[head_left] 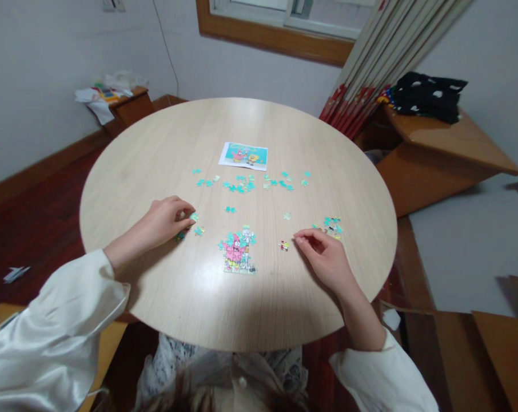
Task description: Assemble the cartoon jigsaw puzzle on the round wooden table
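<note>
My left hand (167, 218): pinching a greenish piece (194, 217) | my right hand (326, 256): fingertips nearly together, can't tell whether anything's between them | joined puzzle section (236, 254): between my hands, toward the tabletop's (177, 297) near edge | pieces: probably light, stiff card; best gripped by opposite edges, sparing bendable tabs

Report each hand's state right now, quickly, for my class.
Left hand: closed, seemingly pinching a green puzzle piece.
Right hand: nearly closed; whether it holds anything cannot be told.
</note>
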`<state>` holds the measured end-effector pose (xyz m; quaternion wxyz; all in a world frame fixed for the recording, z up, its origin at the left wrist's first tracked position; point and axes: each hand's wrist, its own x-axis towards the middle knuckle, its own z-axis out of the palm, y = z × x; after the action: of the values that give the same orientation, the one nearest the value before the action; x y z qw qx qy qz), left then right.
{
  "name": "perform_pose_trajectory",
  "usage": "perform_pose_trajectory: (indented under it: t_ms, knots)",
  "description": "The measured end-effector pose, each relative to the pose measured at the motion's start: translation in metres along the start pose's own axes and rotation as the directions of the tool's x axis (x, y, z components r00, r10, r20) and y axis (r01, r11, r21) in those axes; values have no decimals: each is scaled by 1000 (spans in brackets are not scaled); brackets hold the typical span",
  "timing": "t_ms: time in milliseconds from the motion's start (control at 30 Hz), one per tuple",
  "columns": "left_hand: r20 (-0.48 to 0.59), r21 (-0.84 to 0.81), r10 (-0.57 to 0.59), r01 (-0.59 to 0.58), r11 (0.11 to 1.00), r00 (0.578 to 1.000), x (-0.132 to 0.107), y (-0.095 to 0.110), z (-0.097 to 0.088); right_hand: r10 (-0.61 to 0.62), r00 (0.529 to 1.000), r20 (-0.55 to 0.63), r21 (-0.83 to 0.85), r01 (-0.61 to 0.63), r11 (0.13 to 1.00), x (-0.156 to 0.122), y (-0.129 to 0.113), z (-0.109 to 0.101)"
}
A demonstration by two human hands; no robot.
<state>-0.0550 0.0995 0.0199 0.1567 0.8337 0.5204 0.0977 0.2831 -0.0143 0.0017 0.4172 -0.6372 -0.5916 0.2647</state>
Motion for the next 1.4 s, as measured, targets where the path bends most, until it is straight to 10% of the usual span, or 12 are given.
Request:
perform_pose_trajectory:
  t_ms: [300,967,1400]
  knots:
    - [62,30,-4,2,1000,998,7,5,-4,115,925,-362,-54,-144,988,-23,38,-62]
    - [-60,94,7,-2,996,998,-2,3,1,-35,998,-52,-283,18,959,-18,37,-64]
    - [-178,-5,99,-102,995,979,-37,40,-8,-2,998,-68,-376,-24,926,19,52,-74]
